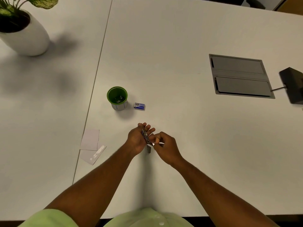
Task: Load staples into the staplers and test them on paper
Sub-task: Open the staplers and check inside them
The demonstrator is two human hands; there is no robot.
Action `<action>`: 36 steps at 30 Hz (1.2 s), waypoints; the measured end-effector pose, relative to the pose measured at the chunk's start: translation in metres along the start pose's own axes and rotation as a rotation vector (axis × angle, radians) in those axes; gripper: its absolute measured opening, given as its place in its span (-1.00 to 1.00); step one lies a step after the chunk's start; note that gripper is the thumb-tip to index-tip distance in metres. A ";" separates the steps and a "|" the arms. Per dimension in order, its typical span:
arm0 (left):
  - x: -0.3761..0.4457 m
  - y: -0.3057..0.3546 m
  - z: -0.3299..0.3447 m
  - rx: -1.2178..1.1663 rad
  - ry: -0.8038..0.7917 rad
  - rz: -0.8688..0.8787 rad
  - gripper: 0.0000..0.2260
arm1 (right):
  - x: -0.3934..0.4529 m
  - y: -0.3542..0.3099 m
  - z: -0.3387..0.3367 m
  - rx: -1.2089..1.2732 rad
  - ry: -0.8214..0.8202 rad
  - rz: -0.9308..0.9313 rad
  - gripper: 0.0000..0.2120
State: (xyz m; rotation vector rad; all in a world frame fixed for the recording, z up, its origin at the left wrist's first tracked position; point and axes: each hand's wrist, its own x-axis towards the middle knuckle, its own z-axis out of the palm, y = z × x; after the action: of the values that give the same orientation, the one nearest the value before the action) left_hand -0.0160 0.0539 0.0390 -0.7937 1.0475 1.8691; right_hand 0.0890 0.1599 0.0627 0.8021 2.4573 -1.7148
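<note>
My left hand [137, 139] holds a small metal stapler [146, 139] above the table, near the front middle, with the fingers curled round it. My right hand [165, 145] sits just to its right and pinches a small shiny piece, seemingly a staple strip [154, 143], at the stapler's near end. A blue staple box [139, 106] lies on the table behind the hands. A few paper pieces [91, 145] lie to the left of my left forearm.
A green-lined cup [117, 98] with small items inside stands left of the staple box. A white plant pot [24, 33] stands at the far left. A grey cable hatch [239, 76] and a black device [292, 84] are at the right.
</note>
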 end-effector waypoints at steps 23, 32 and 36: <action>-0.021 -0.005 0.010 0.054 -0.152 -0.057 -0.73 | 0.024 -0.012 0.017 0.230 0.045 0.502 -0.67; -0.024 -0.007 0.008 0.030 -0.187 -0.050 -0.71 | 0.027 -0.008 0.020 0.198 0.076 0.530 -0.50; -0.026 -0.006 0.011 0.030 -0.197 -0.036 -0.74 | 0.029 -0.009 0.021 0.183 0.081 0.518 -0.51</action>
State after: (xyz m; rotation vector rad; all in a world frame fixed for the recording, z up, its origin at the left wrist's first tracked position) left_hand -0.0004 0.0562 0.0632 -0.5937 0.9290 1.8548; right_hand 0.0549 0.1498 0.0534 1.4002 1.9050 -1.7319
